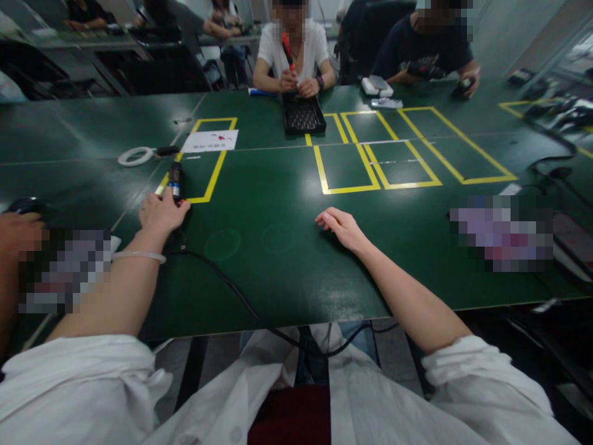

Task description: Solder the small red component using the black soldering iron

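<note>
My left hand [163, 213] reaches forward on the left side of the green table, with its fingers closed about the near end of a dark cylindrical electric screwdriver [175, 176] with a blue band. Part of the tool's near end is hidden by the hand. The screwdriver lies by a yellow taped rectangle [214, 176]. Near the table's middle, my right hand [340, 227] rests on its side with loosely bent fingers, holding nothing that shows. A black cable [227, 281] runs from near my left wrist over the table edge towards my lap.
A white printed card [210, 141] and a coiled white cord [136, 156] lie beyond my left hand. Across the table, a person holds a red-and-black tool [287, 50] over a black tray [304, 120]. Another person's hand [21, 238] is at far left. Blurred items lie on both sides.
</note>
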Motion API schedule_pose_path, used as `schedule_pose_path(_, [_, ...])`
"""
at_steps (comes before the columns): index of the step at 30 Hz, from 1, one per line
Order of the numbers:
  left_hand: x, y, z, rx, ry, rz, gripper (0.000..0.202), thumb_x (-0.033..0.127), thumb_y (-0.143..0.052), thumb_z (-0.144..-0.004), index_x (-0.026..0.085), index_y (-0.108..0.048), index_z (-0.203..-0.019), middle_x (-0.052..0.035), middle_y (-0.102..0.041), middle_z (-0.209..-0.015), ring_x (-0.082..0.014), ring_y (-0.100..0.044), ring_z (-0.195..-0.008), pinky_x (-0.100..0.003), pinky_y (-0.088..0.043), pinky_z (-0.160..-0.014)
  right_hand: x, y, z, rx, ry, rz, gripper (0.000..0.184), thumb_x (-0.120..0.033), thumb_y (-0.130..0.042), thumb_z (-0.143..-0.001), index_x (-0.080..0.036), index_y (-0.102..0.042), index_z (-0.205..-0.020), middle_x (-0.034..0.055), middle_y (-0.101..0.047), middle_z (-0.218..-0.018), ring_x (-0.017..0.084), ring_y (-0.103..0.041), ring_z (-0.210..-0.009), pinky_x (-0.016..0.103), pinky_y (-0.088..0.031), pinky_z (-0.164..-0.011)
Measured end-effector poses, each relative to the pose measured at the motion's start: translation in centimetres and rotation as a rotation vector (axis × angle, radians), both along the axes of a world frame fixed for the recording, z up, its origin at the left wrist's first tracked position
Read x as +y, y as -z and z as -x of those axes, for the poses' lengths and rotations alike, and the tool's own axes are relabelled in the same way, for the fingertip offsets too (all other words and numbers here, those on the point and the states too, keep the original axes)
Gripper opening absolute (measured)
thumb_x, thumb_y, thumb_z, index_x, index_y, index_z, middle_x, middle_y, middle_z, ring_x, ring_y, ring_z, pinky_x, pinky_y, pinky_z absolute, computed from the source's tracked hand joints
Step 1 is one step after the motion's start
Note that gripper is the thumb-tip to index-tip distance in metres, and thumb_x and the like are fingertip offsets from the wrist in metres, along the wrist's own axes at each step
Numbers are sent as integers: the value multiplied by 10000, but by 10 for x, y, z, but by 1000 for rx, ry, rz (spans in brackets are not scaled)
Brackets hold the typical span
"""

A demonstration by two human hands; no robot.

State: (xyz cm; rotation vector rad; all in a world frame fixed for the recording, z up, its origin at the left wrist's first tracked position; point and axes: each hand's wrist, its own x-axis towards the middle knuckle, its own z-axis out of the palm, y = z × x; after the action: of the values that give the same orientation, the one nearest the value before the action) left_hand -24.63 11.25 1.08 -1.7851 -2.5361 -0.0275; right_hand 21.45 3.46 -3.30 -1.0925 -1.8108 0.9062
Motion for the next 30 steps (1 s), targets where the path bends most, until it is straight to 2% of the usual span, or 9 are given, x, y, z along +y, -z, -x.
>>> schedule_pose_path(4, [-5,3,11,7,-75,-85,684,555,-420,-908,65,-451,-1384,-242,-406,-1379,-354,-410,-1196,-492,-365,-977,0,0,0,-3,-13,0,414,-469,-425,-992,-157,-688,-931,48,-667,-847,136,-598,-734,265,-474,-714])
schedule_pose_path(8, [-15,10,6,-28,-36,-264,594,480,-448,-922,63,-472,-1345,-211,-400,-1367,-353,-408,-1204,-530,-347,-1007,-1,-1,1,-12,-22,-7,406,-461,-426,-994,-160,-690,-923,47,-668,-850,138,-601,-740,272,-478,-738])
schedule_pose_path(11, [-18,15,1,-36,-30,-317,574,449,-484,-913,53,-450,-1327,-206,-413,-1356,-350,-427,-1196,-545,-342,-1020,0,-2,1,-24,-20,-4,418,-477,-420,-995,-165,-690,-922,46,-672,-853,140,-602,-739,275,-480,-743])
schedule_pose_path(15, [-16,18,0,28,-43,-326,544,434,-504,-901,46,-441,-1277,-207,-452,-1343,-338,-446,-1194,-516,-371,-1014,0,-1,0,-32,-20,2,418,-478,-423,-994,-163,-688,-924,45,-675,-848,138,-599,-726,276,-476,-744])
schedule_pose_path(20, [-18,18,8,66,-24,-297,517,419,-453,-926,29,-434,-1264,-211,-475,-1326,-350,-472,-1185,-534,-368,-1008,0,0,0,-25,-31,1,418,-472,-418,-996,-159,-683,-920,46,-668,-839,136,-591,-721,273,-471,-733])
schedule_pose_path(25, [-16,14,17,125,-45,-250,523,413,-382,-945,-1,-466,-1254,-243,-535,-1284,-345,-533,-1109,-509,-391,-960,0,0,0,-26,-39,2,423,-475,-414,-996,-155,-680,-922,47,-667,-841,136,-592,-721,272,-470,-729])
schedule_pose_path(30, [-12,10,13,111,-83,-229,505,350,-379,-952,-37,-450,-1270,-278,-556,-1275,-359,-553,-1111,-530,-359,-969,0,0,0,-34,-34,9,430,-490,-415,-993,-162,-681,-914,43,-673,-831,138,-600,-719,273,-474,-736])
